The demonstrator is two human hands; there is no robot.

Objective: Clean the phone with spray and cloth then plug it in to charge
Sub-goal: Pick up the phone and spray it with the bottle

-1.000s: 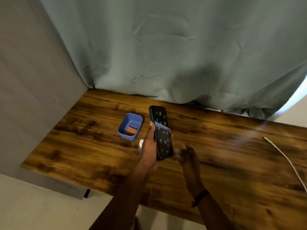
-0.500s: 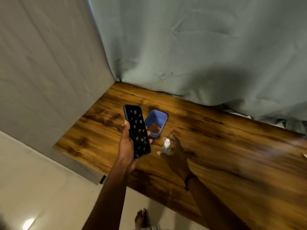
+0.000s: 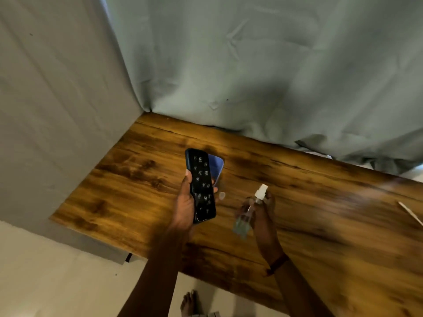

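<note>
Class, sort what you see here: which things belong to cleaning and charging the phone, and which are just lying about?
For the job: phone, gripped in the left hand; spray bottle, held in the right hand; white cable at the table's right edge, probably the charger.
Lying about: blue tub behind the phone, contents hidden; small clear cap on the table; grey curtain.

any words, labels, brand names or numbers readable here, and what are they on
No text can be read in this view.
phone, held in the left hand: scattered small white marks on its dark face, apparently a pattern, not legible as letters or numbers.
spray bottle, held in the right hand: blurred by motion, no label can be made out.
blue tub: no marking shows on the visible part.
</note>
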